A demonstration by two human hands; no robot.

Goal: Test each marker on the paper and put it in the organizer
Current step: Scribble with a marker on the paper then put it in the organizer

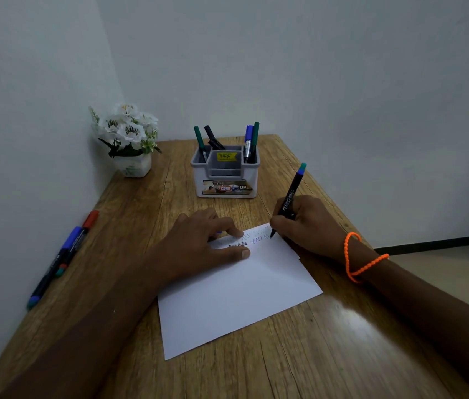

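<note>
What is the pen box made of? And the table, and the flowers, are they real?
The organizer looks like moulded plastic: smooth matte grey and white walls with rounded corners and stuck-on labels. The table shows brown wood grain with a glossy sheen; whether solid wood or a printed laminate, I cannot tell. The white flowers look artificial, probably fabric or plastic, being stiff and very even, though that is a guess.

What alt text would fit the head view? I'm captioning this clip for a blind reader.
A right hand presses a marker tip to white paper on a wooden table, while the left hand lies flat, holding the sheet. Behind stands a grey organizer with markers; more markers lie left.
</note>
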